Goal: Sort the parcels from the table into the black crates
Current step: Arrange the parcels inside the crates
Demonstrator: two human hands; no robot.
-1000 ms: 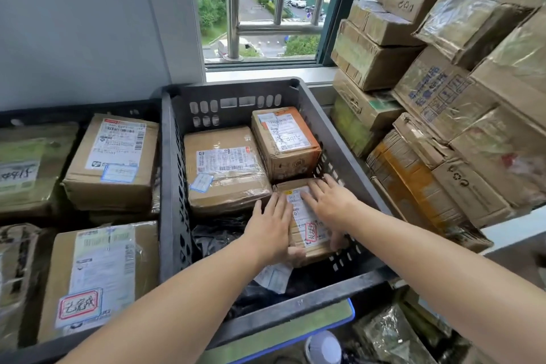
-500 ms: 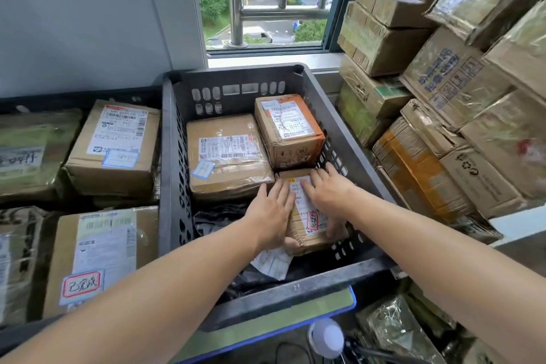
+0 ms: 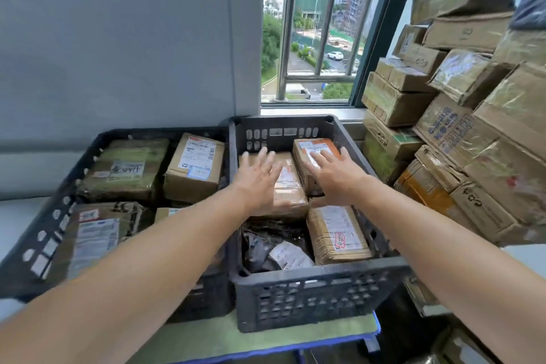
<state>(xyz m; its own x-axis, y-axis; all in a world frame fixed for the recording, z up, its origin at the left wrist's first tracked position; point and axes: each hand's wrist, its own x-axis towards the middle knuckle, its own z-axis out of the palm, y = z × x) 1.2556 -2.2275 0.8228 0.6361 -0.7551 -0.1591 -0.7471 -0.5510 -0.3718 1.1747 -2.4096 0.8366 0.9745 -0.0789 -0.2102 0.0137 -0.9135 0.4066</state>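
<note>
Two black crates stand side by side. The right crate point(image 3: 313, 292) holds three brown parcels and some dark bags. A small parcel with a white label point(image 3: 336, 233) lies free at its near right. My left hand point(image 3: 260, 177) is spread above the larger brown parcel point(image 3: 291, 195) at the back. Fingers straight, my right hand point(image 3: 334, 171) hovers over the orange-brown parcel point(image 3: 313, 151) in the far right corner. Neither hand holds anything. The left crate point(image 3: 56, 216) is packed with several labelled parcels.
A tall, uneven stack of cardboard parcels point(image 3: 461, 133) rises at the right, close to the right crate. A barred window point(image 3: 319, 38) and a grey wall point(image 3: 118, 38) stand behind. The crates rest on a green-topped, blue-edged table point(image 3: 266, 340).
Both hands have let go of the small labelled parcel and lifted up and away over the back parcels. The view has tilted up and pulled back.
</note>
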